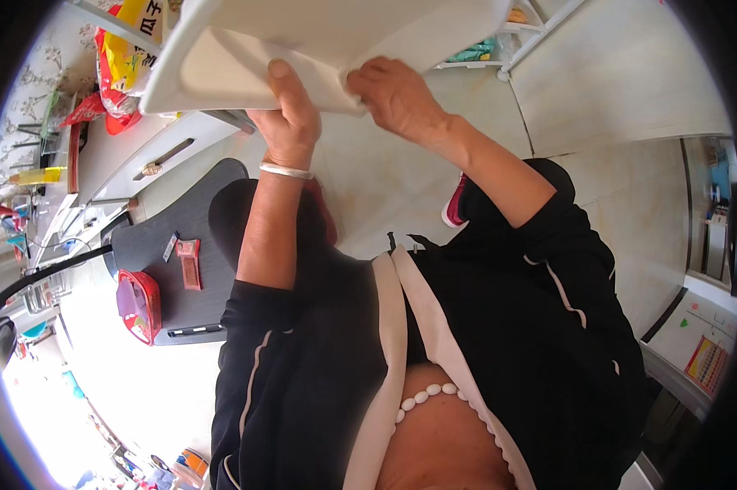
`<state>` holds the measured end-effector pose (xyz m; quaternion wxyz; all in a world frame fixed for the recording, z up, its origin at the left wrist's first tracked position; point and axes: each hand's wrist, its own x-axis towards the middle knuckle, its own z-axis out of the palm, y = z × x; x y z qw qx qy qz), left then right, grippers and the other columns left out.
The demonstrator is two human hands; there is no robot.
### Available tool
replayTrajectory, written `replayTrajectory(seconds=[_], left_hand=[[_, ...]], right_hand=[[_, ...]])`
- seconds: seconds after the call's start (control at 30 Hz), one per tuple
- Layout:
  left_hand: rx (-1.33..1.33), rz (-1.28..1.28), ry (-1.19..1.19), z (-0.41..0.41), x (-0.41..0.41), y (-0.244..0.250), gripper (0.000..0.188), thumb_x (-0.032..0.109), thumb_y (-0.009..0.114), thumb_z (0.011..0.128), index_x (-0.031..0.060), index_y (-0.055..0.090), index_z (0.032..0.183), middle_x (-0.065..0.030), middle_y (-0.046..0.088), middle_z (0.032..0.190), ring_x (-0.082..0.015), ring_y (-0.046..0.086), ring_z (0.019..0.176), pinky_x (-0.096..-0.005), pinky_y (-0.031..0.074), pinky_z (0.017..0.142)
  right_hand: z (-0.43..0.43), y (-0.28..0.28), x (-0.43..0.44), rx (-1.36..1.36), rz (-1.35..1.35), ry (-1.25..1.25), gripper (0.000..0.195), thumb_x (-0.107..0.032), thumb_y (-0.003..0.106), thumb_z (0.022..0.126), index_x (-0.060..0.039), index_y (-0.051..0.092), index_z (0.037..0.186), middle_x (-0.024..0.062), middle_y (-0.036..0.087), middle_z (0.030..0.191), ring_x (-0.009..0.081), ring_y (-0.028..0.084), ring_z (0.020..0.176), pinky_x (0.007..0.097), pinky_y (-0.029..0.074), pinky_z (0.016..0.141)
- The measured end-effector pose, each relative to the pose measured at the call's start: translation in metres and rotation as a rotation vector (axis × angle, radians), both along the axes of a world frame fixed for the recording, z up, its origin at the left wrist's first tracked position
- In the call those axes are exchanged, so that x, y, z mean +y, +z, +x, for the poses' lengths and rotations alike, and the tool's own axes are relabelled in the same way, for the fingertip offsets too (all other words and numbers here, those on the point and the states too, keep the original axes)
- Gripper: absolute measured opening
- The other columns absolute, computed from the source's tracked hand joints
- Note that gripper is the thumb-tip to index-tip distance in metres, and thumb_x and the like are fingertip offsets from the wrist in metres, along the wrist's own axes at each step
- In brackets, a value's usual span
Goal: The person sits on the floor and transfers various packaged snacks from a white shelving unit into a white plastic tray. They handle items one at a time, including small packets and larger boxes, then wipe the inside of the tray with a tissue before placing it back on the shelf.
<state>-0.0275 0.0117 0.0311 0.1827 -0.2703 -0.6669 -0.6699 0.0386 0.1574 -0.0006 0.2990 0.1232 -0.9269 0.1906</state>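
A large cream-white plastic bin or tray fills the top middle of the head view, its far part cut off by the picture's edge. My left hand grips its near wall, the thumb lying on the inner face and the fingers hidden beneath. At the bin's near corner is my right hand, its fingers bent and bunched against the rim. Whether those fingers hold something small there cannot be told.
A dark chair or stool seat at the left bears a red container and small red packets. Beyond it stands a white drawer cabinet with bright bags. A white shelf rack is at the top right. Tiled floor lies below my hands.
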Motion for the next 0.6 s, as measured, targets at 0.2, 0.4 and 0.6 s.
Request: replayTrajectory(seconds=[0.2,0.4,0.6], left_hand=[[0.16,-0.078,0.197,-0.012,-0.007,0.004,0.027,0.02,0.048,0.086,-0.0053,0.054,0.091,-0.0149,0.057,0.082,-0.0292,0.052,0.074,-0.038,0.043,0.067],[-0.457,0.36,-0.062,-0.009,-0.006,0.02,0.024,0.016,0.053,0.082,-0.0032,0.051,0.096,-0.0053,0.051,0.092,-0.0154,0.046,0.085,-0.0288,0.039,0.077],[-0.962,0.638,-0.526,0.008,0.01,0.017,0.035,0.021,0.047,0.084,-0.0029,0.044,0.109,-0.011,0.051,0.106,-0.0215,0.05,0.098,-0.0336,0.041,0.086]], right_hand=[[0.02,0.01,0.002,-0.844,-0.05,0.256,0.015,-0.01,0.056,0.073,-0.0048,0.058,0.086,0.0129,0.059,0.073,0.0307,0.057,0.07,0.0379,0.043,0.062],[0.018,0.009,0.048,-0.854,-0.561,-0.276,0.032,-0.024,0.056,0.077,-0.0032,0.057,0.102,0.0106,0.063,0.086,0.0204,0.058,0.068,0.0329,0.044,0.061],[0.044,-0.023,0.056,-0.421,-2.064,0.533,0.054,-0.037,0.049,0.088,-0.0009,0.04,0.126,0.0105,0.053,0.114,0.0187,0.05,0.106,0.0292,0.043,0.089]])
